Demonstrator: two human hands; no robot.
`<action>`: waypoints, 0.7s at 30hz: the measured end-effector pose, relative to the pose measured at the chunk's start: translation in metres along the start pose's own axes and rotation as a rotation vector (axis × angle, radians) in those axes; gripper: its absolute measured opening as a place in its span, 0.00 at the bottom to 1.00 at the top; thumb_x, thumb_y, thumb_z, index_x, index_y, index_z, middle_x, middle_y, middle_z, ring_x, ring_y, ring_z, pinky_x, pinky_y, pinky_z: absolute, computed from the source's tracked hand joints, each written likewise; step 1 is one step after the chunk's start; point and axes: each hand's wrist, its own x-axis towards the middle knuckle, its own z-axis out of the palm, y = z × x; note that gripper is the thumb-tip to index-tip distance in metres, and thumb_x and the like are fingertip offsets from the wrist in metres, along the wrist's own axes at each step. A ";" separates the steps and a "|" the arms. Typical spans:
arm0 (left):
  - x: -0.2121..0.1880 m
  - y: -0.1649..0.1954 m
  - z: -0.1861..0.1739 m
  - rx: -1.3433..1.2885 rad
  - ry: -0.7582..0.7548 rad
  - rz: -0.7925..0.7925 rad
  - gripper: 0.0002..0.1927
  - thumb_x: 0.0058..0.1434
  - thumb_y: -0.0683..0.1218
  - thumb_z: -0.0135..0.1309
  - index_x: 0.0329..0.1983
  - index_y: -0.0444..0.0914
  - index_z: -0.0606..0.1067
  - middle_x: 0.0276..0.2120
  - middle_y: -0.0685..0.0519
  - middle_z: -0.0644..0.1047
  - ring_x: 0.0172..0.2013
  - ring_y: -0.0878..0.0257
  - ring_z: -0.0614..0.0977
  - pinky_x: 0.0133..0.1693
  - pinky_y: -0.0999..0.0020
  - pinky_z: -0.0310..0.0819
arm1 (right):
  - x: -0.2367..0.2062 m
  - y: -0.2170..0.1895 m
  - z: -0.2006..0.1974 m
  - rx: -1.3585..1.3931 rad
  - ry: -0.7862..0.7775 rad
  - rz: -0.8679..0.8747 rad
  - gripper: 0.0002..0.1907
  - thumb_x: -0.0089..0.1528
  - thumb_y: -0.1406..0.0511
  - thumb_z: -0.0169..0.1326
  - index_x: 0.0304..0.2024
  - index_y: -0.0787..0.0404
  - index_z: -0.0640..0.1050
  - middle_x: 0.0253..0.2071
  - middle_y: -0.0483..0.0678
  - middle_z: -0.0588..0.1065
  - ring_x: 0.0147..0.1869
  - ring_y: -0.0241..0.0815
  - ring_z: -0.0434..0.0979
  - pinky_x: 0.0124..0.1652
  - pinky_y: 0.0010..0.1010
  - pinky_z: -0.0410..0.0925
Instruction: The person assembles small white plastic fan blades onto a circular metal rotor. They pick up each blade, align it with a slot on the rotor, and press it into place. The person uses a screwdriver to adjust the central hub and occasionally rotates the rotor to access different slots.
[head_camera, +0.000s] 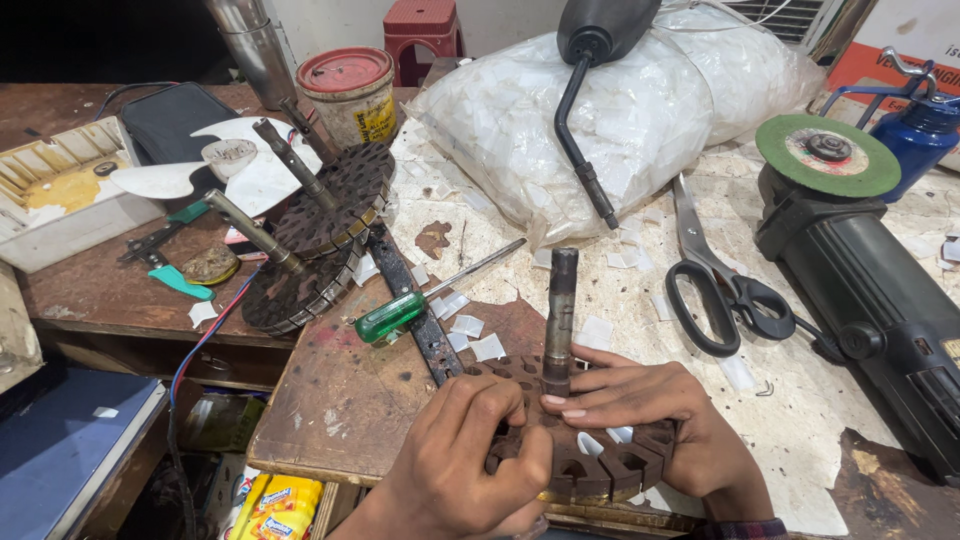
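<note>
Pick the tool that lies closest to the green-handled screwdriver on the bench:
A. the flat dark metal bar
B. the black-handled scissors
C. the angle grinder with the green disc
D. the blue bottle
A: the flat dark metal bar runs right beside and under the green-handled screwdriver, while the scissors, grinder and blue bottle sit far off to the right.
</note>
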 end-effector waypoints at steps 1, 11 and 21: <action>0.000 0.000 -0.001 0.003 -0.004 -0.008 0.16 0.56 0.46 0.60 0.44 0.37 0.71 0.39 0.45 0.70 0.43 0.51 0.78 0.44 0.55 0.77 | 0.000 0.000 0.000 0.012 -0.008 -0.007 0.40 0.32 0.64 0.52 0.48 0.62 0.87 0.51 0.59 0.84 0.62 0.62 0.83 0.78 0.61 0.54; 0.001 0.000 -0.005 -0.006 -0.013 0.011 0.15 0.55 0.42 0.60 0.44 0.36 0.70 0.40 0.45 0.70 0.44 0.48 0.78 0.47 0.53 0.78 | -0.001 0.001 -0.001 -0.012 -0.037 -0.013 0.42 0.29 0.65 0.52 0.48 0.61 0.87 0.51 0.58 0.84 0.62 0.62 0.82 0.78 0.60 0.54; 0.002 -0.002 -0.003 -0.022 -0.023 -0.002 0.18 0.51 0.49 0.60 0.42 0.37 0.72 0.38 0.46 0.70 0.42 0.51 0.77 0.44 0.56 0.76 | 0.001 -0.003 -0.002 0.006 -0.020 -0.030 0.37 0.33 0.66 0.54 0.48 0.62 0.87 0.52 0.60 0.85 0.61 0.61 0.82 0.76 0.60 0.55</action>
